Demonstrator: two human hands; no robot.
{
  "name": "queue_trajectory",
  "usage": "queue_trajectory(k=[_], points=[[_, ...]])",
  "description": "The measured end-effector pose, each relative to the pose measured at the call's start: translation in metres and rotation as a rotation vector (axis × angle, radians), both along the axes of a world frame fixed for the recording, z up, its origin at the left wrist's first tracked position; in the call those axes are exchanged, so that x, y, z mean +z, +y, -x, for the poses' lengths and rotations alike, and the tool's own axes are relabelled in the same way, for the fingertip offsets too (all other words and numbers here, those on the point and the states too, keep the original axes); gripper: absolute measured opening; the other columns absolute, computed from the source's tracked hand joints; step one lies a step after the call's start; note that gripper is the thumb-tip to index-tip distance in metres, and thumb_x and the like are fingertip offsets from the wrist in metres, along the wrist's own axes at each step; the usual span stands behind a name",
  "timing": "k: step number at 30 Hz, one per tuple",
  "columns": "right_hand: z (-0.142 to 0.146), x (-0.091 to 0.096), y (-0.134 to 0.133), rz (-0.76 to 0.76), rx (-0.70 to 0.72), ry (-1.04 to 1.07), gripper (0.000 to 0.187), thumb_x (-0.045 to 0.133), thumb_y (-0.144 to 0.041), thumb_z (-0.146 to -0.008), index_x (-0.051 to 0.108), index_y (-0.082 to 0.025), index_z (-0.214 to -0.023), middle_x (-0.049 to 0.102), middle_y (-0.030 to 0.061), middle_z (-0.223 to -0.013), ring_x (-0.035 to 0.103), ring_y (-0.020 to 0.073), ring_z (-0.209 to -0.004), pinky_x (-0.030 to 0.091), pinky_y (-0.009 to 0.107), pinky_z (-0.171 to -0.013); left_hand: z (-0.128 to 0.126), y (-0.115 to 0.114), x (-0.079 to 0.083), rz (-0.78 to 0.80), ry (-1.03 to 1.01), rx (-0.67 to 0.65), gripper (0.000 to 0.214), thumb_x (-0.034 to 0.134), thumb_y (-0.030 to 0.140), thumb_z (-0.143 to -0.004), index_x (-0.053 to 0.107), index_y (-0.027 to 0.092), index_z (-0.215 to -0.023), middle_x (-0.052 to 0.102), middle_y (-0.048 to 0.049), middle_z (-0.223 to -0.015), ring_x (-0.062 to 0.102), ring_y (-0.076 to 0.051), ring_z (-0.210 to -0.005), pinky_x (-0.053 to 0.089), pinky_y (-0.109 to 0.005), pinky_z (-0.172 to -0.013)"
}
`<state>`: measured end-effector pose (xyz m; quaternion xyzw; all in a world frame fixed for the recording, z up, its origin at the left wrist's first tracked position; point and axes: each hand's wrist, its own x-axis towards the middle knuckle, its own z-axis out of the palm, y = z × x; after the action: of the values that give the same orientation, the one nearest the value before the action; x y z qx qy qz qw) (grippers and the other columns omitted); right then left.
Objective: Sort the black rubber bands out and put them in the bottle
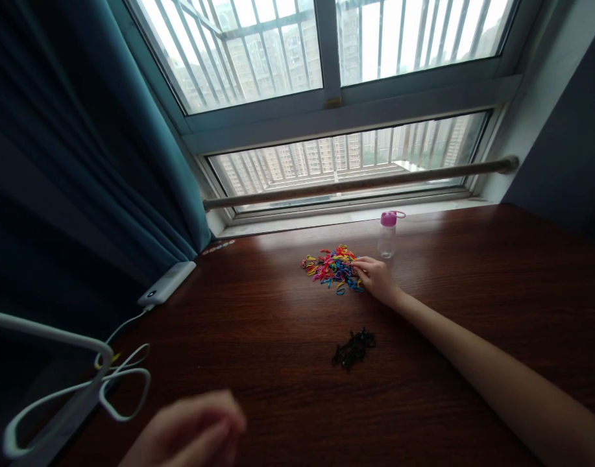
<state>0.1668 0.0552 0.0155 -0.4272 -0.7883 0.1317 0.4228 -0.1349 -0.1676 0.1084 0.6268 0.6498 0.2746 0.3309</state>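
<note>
A pile of small multicoloured elastic bands [333,266] lies on the dark wooden table. My right hand [377,279] reaches to the right side of this pile, its thumb and fingers pinched together on a band at the edge. Nearer to me is a separate small heap of black elastic bands [354,349]. Low in the view, my left hand [194,431] hangs over the table, away from both heaps. Its fingers are curled closed and somewhat blurred, and anything inside them is hidden.
Behind my right hand stands a clear bottle with a pink lid [387,235]. On the left are a white power bank [167,285], its cable [126,376] and a blue curtain [146,155]. A window with a rail [355,188] runs along the back.
</note>
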Motion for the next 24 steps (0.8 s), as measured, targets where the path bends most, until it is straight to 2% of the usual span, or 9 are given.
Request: queue_trajectory(k=[1, 3, 6, 9, 12, 15, 17, 20, 24], points=[[-0.001, 0.001, 0.001, 0.036, -0.017, 0.072, 0.021, 0.048, -0.021, -0.08, 0.066, -0.017, -0.088, 0.064, 0.0071, -0.093, 0.058, 0.0171, -0.086, 0.045, 0.03, -0.078, -0.003, 0.029, -0.002, -0.029, -0.011, 0.002, 0.027, 0.058, 0.039, -0.06, 0.065, 0.037, -0.086, 0.065, 0.002, -0.075, 0.058, -0.018, -0.063, 0.044, -0.029, -0.047], [-0.002, 0.004, 0.003, 0.152, -0.042, 0.201, 0.018, 0.053, -0.026, -0.077, 0.066, -0.016, -0.084, 0.066, 0.0069, -0.084, 0.061, 0.0173, -0.077, 0.047, 0.03, -0.071, -0.012, 0.095, -0.015, -0.251, -0.039, 0.075, 0.021, 0.055, 0.037, -0.067, 0.065, 0.027, -0.082, 0.063, -0.0002, -0.069, 0.057, -0.016, -0.062, 0.047, -0.029, -0.056], [-0.003, 0.011, 0.005, 0.391, -0.006, 0.372, 0.021, 0.061, -0.033, -0.068, 0.064, -0.014, -0.076, 0.066, 0.0059, -0.068, 0.061, 0.0166, -0.063, 0.049, 0.028, -0.059, -0.026, 0.191, -0.047, -0.497, 0.011, 0.085, 0.02, 0.054, 0.031, -0.07, 0.063, 0.018, -0.081, 0.063, -0.0038, -0.077, 0.056, -0.015, -0.065, 0.047, -0.028, -0.062], [-0.004, 0.022, 0.003, 0.558, 0.142, 0.484, 0.027, 0.067, -0.035, -0.061, 0.062, -0.014, -0.076, 0.064, 0.0035, -0.065, 0.061, 0.0142, -0.058, 0.05, 0.026, -0.054, -0.033, 0.252, -0.079, -0.547, 0.044, 0.027, 0.018, 0.05, 0.026, -0.072, 0.064, 0.017, -0.08, 0.062, -0.0048, -0.083, 0.055, -0.014, -0.068, 0.046, -0.026, -0.065], [-0.007, 0.033, -0.005, 0.717, 0.368, 0.401, 0.034, 0.069, -0.036, -0.058, 0.063, -0.013, -0.082, 0.064, 0.0018, -0.066, 0.06, 0.0118, -0.054, 0.05, 0.023, -0.051, -0.033, 0.276, -0.096, -0.544, 0.038, -0.048, 0.018, 0.05, 0.024, -0.073, 0.065, 0.017, -0.08, 0.061, -0.0042, -0.082, 0.054, -0.012, -0.067, 0.046, -0.024, -0.063], [-0.006, 0.037, -0.014, 0.927, 0.634, 0.104, 0.036, 0.067, -0.039, -0.061, 0.065, -0.012, -0.084, 0.064, 0.0028, -0.066, 0.059, 0.0109, -0.05, 0.047, 0.02, -0.047, -0.03, 0.282, -0.104, -0.548, 0.072, -0.086, 0.017, 0.052, 0.023, -0.073, 0.065, 0.017, -0.08, 0.059, -0.0038, -0.081, 0.052, -0.011, -0.065, 0.045, -0.023, -0.061], [-0.001, 0.032, -0.018, 0.925, 0.666, -0.014, 0.037, 0.062, -0.044, -0.067, 0.067, -0.011, -0.082, 0.064, 0.0031, -0.063, 0.058, 0.0104, -0.046, 0.043, 0.019, -0.042, -0.029, 0.283, -0.107, -0.549, 0.124, -0.091, 0.017, 0.052, 0.024, -0.073, 0.065, 0.017, -0.081, 0.058, -0.0034, -0.08, 0.052, -0.011, -0.063, 0.044, -0.023, -0.059], [0.007, 0.02, -0.016, 0.634, 0.425, 0.038, 0.04, 0.05, -0.047, -0.076, 0.066, -0.011, -0.074, 0.061, 0.0024, -0.056, 0.053, 0.009, -0.042, 0.037, 0.018, -0.04, -0.028, 0.283, -0.111, -0.545, 0.225, -0.086, 0.015, 0.053, 0.024, -0.072, 0.066, 0.018, -0.078, 0.056, -0.0028, -0.078, 0.051, -0.011, -0.063, 0.043, -0.024, -0.061], [0.006, 0.005, -0.007, 0.213, 0.024, 0.033, 0.035, 0.045, -0.04, -0.082, 0.066, -0.015, -0.07, 0.062, 0.003, -0.061, 0.053, 0.0106, -0.053, 0.039, 0.021, -0.053, -0.03, 0.283, -0.114, -0.551, 0.328, -0.105, 0.011, 0.055, 0.023, -0.07, 0.065, 0.018, -0.073, 0.055, -0.0023, -0.075, 0.052, -0.013, -0.066, 0.042, -0.025, -0.063]])
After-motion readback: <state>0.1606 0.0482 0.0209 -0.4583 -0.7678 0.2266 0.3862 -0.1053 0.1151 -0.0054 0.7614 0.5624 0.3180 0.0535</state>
